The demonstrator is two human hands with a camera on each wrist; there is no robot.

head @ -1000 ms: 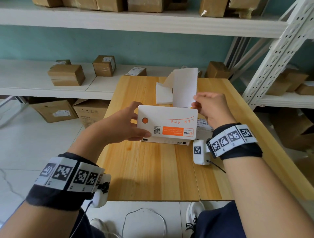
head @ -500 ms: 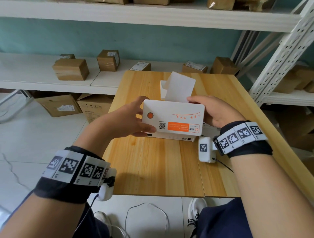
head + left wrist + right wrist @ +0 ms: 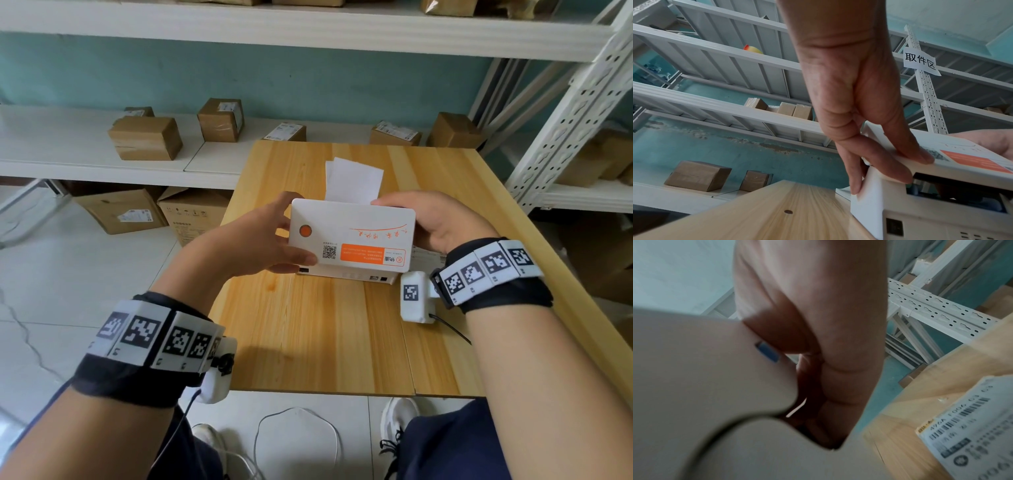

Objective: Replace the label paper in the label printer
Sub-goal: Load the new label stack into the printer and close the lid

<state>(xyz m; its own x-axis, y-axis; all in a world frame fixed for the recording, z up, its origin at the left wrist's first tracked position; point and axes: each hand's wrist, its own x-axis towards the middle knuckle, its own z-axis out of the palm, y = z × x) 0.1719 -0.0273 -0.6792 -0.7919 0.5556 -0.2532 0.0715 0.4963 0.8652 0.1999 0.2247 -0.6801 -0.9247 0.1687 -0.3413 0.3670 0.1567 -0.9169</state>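
Label printer (image 3: 349, 240) sits near the middle of the wooden worktop (image 3: 308, 335), white, with an orange round button and an orange sticker on its lid; going from the left, brown cartons (image 3: 145, 137) stand on the white shelf beyond the worktop's left edge; the left hand (image 3: 253, 240) grips the printer's left end, its thumb laid on the lid by the QR code and its fingers (image 3: 890, 165) curled round the side, one of them pressing the white body below the lid; the left wrist view shows a dark gap between lid and body, so the lid stands slightly raised at the near edge; a white strip of label paper (image 3: 354, 180) rises from behind the lid's far edge, with more white sheets just behind it on the worktop; the right hand (image 3: 431, 222) holds the printer's right end, thumb on the lid's top corner; in the right wrist view its fingers (image 3: 838, 386) curl down along the side into the shadow between lid and body; a printed shipping label (image 3: 970, 426) lies on the worktop just right of the printer; white perforated shelving uprights (image 3: 575, 102) stand at the far right.
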